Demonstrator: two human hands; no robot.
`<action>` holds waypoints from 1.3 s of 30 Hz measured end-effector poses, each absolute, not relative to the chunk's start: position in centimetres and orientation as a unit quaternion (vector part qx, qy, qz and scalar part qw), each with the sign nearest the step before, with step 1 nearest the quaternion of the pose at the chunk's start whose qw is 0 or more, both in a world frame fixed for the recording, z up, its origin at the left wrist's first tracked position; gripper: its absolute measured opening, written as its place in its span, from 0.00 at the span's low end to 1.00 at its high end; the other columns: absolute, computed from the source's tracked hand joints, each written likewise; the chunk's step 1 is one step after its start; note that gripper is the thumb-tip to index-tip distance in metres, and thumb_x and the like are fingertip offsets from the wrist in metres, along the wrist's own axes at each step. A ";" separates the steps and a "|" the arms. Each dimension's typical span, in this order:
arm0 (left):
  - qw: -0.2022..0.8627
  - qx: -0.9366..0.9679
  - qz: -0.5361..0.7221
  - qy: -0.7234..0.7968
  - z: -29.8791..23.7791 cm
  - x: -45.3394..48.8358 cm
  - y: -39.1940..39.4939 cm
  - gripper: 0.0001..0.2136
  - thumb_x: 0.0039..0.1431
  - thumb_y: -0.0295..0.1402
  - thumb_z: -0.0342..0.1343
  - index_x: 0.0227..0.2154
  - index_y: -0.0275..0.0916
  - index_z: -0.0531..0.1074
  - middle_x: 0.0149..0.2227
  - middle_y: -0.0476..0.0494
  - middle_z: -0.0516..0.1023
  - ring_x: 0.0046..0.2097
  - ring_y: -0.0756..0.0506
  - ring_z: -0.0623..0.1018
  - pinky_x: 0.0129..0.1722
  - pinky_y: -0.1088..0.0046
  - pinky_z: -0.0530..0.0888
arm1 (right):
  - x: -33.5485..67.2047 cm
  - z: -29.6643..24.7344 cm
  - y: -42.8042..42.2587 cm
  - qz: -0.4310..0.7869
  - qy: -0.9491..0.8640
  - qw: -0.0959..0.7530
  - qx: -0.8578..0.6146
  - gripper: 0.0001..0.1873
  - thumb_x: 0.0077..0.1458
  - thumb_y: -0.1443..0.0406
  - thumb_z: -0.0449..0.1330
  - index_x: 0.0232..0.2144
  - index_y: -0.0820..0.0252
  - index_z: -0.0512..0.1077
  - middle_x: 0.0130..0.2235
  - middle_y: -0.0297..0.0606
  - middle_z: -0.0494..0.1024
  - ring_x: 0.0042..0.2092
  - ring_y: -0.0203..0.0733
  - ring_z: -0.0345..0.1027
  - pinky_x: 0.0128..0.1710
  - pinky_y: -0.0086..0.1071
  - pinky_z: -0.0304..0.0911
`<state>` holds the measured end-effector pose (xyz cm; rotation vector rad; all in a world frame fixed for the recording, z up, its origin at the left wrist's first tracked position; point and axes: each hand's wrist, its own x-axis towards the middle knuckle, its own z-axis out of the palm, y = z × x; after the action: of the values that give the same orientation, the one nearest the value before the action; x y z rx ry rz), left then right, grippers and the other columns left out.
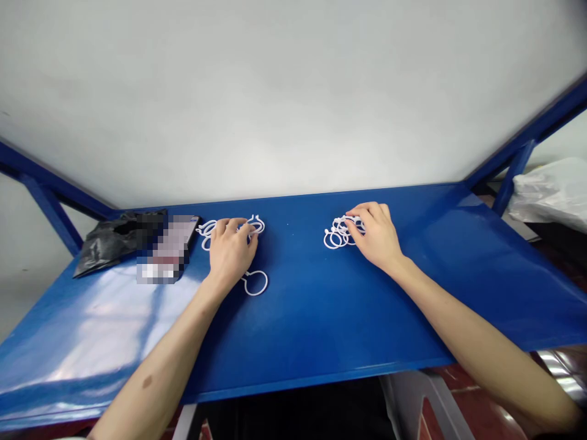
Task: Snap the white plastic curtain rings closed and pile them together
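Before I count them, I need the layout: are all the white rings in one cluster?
No, some white rings lie at the left hand and others at the right hand.

No readable text, labels or numbers.

The left hand (232,249) partly hides white rings (260,228); the phone (169,244) is blurred

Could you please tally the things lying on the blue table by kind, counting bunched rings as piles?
Piles of white rings: 2, the left pile and the right pile (rings overlap too much to count singly)
White ring lying apart: 1
Black plastic bag: 1
Phone-like device, partly pixelated: 1
Total: 5
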<state>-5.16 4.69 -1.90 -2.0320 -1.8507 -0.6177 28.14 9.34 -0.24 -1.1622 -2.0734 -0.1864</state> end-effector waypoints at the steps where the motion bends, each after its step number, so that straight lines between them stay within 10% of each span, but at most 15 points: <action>1: 0.167 -0.716 -0.225 -0.639 -1.8 -5.0 4.6 0.10 0.65 0.34 0.55 0.37 0.39 0.80 0.48 0.35 0.80 0.52 0.32 0.71 0.50 0.51 0.71 | 28.0 -0.2 9.1 -0.072 -0.808 0.374 -0.449 0.07 0.64 0.64 0.60 0.44 0.59 0.75 0.44 0.45 0.76 0.46 0.51 0.66 0.45 0.45 0.70; 21: 0.055 -0.874 -0.324 -0.358 -0.9 0.1 0.4 0.10 0.63 0.25 0.59 0.44 0.46 0.77 0.54 0.43 0.75 0.53 0.42 0.73 0.50 0.62 0.75 | 23.7 -0.5 3.6 0.381 -0.770 0.383 -0.340 0.07 0.64 0.62 0.61 0.44 0.54 0.70 0.40 0.35 0.81 0.40 0.38 0.78 0.40 0.33 0.76; 33: 0.089 -0.828 -0.286 -0.474 -0.3 -0.5 1.0 0.09 0.66 0.27 0.55 0.36 0.46 0.80 0.51 0.44 0.79 0.49 0.41 0.75 0.48 0.60 0.73 | 24.0 -0.6 4.2 0.229 -0.829 0.381 -0.340 0.09 0.68 0.65 0.55 0.42 0.56 0.76 0.38 0.37 0.79 0.34 0.37 0.72 0.37 0.35 0.70; 39: 0.041 -0.827 -0.237 -0.509 -0.2 -0.1 0.9 0.16 0.63 0.26 0.53 0.51 0.43 0.75 0.56 0.40 0.76 0.56 0.36 0.71 0.55 0.51 0.68 | 23.9 -0.4 4.2 0.200 -0.824 0.406 -0.341 0.07 0.67 0.66 0.58 0.41 0.56 0.77 0.36 0.36 0.80 0.36 0.38 0.73 0.37 0.33 0.69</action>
<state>-0.13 0.85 -0.20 -2.5315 -1.5579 -0.7244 23.93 4.22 -0.37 -0.8614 -2.0785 0.5050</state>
